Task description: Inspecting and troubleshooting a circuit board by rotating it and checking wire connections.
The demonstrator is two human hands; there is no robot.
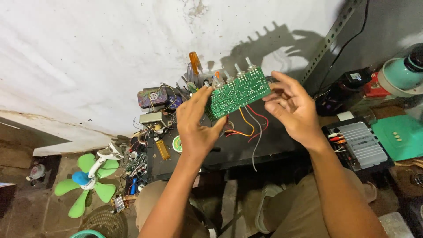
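Observation:
A green circuit board [238, 91] with several knob shafts along its top edge is held up in front of the white wall, solder side toward me. My left hand [196, 121] grips its left end. My right hand [293, 108] holds its right end with the fingers partly spread. Red, orange and grey wires [252, 125] hang from the board's lower edge over a small black table [246, 150].
Screwdrivers [194, 64], a lighter [162, 149], a solder reel [177, 144] and small parts crowd the table's left side. A green fan [88, 180] lies on the floor at left. A black amplifier unit [359, 143] and a teal lid [398, 136] sit at right.

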